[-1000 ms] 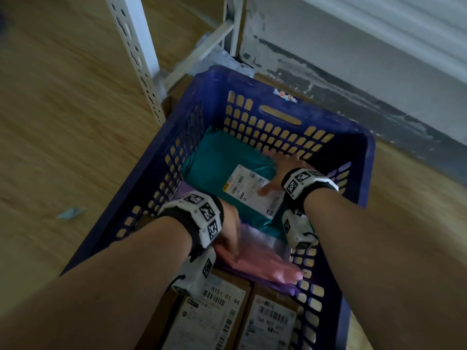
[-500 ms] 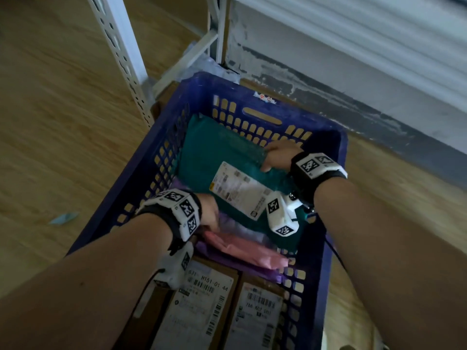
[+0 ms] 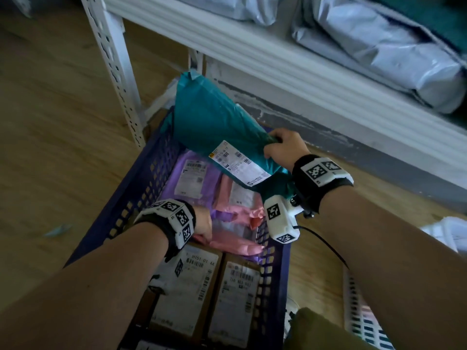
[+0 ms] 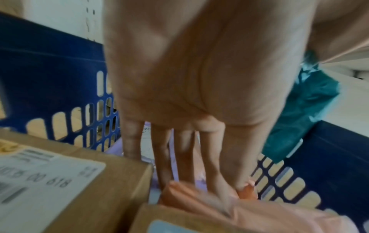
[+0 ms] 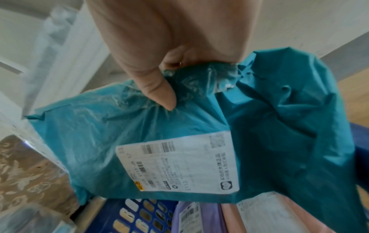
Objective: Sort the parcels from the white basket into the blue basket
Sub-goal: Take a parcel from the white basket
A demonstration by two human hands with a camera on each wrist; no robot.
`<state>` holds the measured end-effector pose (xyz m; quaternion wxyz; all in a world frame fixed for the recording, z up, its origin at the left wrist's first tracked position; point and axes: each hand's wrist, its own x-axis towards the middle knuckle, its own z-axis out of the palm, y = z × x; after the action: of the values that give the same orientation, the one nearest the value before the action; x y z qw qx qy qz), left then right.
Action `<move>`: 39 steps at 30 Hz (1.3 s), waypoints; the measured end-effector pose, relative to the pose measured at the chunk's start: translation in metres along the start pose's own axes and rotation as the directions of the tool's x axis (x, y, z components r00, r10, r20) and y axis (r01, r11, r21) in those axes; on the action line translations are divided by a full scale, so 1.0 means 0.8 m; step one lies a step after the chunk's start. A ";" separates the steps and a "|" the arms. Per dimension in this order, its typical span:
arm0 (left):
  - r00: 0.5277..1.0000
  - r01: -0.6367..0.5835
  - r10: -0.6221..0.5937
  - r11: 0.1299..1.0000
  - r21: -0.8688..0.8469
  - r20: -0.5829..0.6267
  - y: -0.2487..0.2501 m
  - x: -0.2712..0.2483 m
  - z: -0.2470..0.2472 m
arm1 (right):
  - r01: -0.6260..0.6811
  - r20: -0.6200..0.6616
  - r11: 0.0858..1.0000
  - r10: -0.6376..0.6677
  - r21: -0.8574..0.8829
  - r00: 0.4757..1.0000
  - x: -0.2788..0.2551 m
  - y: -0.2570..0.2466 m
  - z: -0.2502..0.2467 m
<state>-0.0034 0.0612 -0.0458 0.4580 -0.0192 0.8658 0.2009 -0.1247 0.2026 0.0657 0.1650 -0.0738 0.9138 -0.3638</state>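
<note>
From the head view: right hand (image 3: pixel 280 147) up over the far end of the blue basket (image 3: pixel 141 188), gripping the edge of a teal bag (image 3: pixel 214 122). Bag lifted and tilted, its far end poking up past the basket rim, its white label (image 3: pixel 240 165) facing up. Under it, lying flat in the basket, a purple bag (image 3: pixel 187 183) and just beside it a pink bag (image 3: pixel 235 213). Left hand (image 3: pixel 202 223) low inside the basket, on the pink bag, next to two brown boxes (image 3: pixel 192 286) at the near end. Only the back of that hand seen here, so no telling how the fingers lie.

From the left wrist view: fingers (image 4: pixel 185 154) straight and held together, reaching down, tips touching the pink bag (image 4: pixel 229 209). Not curled around anything. One brown box (image 4: pixel 75 181) right beside the fingers, its label blurry.

From the right wrist view: thumb (image 5: pixel 157 89) pressed on top of the teal bag (image 5: pixel 179 123) and the other fingers curled under a bunched edge. Tight pinch, seen much better here than from above. Label (image 5: pixel 179 164) with bar codes close up.

Only in the head view: a white shelf frame (image 3: pixel 118 79) behind the basket, grey bags (image 3: pixel 379 51) on the shelf, a wood floor (image 3: pixel 50 122), and a bit of a white basket (image 3: pixel 364 319) at the lower right.
</note>
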 end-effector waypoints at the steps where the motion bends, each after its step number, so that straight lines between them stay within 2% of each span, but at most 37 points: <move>1: 0.999 0.004 -0.005 1.000 -0.012 -0.034 0.003 -0.005 0.000 | -0.005 -0.021 1.000 0.005 0.031 1.000 -0.007 0.000 -0.002; 4: 0.987 -0.004 -0.006 0.998 -0.064 -0.163 0.004 -0.016 -0.011 | -0.029 -0.059 0.993 0.036 0.114 0.998 -0.021 0.004 -0.001; 9: 0.974 -0.031 0.000 0.990 -0.135 -0.225 0.007 -0.024 -0.019 | -0.089 -0.086 0.978 0.107 0.189 0.991 -0.027 0.018 0.011; 12: 0.984 -0.065 0.028 0.975 -0.210 -0.176 0.010 -0.018 -0.004 | -0.093 -0.094 0.974 0.114 0.208 0.989 -0.023 0.019 0.008; 15: 0.994 -0.043 0.036 0.997 -0.063 -0.105 0.024 -0.002 0.016 | -0.104 -0.087 0.970 0.125 0.218 0.988 -0.022 0.022 0.007; 19: 0.967 -0.057 0.077 0.995 0.087 -0.242 0.038 0.015 0.029 | -0.109 -0.088 0.967 0.132 0.230 0.987 -0.023 0.029 0.006; 21: 0.965 -0.052 0.079 0.992 0.112 -0.248 0.035 0.016 0.028 | -0.110 -0.084 0.970 0.131 0.219 0.988 -0.023 0.032 0.006; 25: 0.983 -0.070 0.085 0.993 0.096 -0.162 0.031 0.015 0.027 | -0.115 -0.080 0.971 0.134 0.212 0.988 -0.023 0.034 0.006; 28: 0.989 -0.038 0.047 0.997 0.061 -0.141 0.032 0.017 0.031 | -0.121 -0.076 0.970 0.139 0.209 0.987 -0.023 0.035 0.007; 39: 0.961 -0.039 -0.003 0.989 -0.145 -0.278 0.030 0.011 0.015 | -0.134 -0.067 0.968 0.152 0.213 0.986 -0.022 0.031 0.009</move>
<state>-0.0041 0.0887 -0.0509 0.3277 -0.0736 0.9040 0.2645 -0.1057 0.2203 0.0481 0.1595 0.0251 0.8798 -0.4471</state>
